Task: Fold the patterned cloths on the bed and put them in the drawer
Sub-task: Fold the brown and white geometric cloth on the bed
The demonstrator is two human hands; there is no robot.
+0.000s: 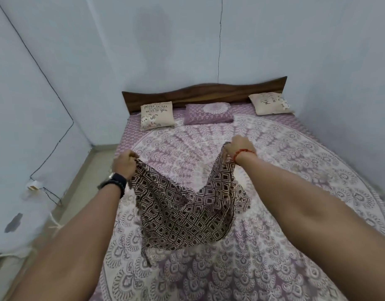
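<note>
The middle of the bed (pixel 274 170) beyond the two hands is open sheet, free for passage. The dark patterned cloth (pixel 183 213) hangs between the left hand (pixel 124 164) and right hand (pixel 241 148), sagging onto the near sheet. Three pillows (pixel 209 114) line the headboard (pixel 200 92). Walls close in on the left, far and right sides.

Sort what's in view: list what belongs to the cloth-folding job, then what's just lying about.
Part of the job:
- patterned cloth, held up over the bed
- left hand, gripping one corner
- right hand, gripping the other corner

Just lying about:
- printed cushion near the headboard
- second printed cushion
- purple pillow
- wall cable
</note>
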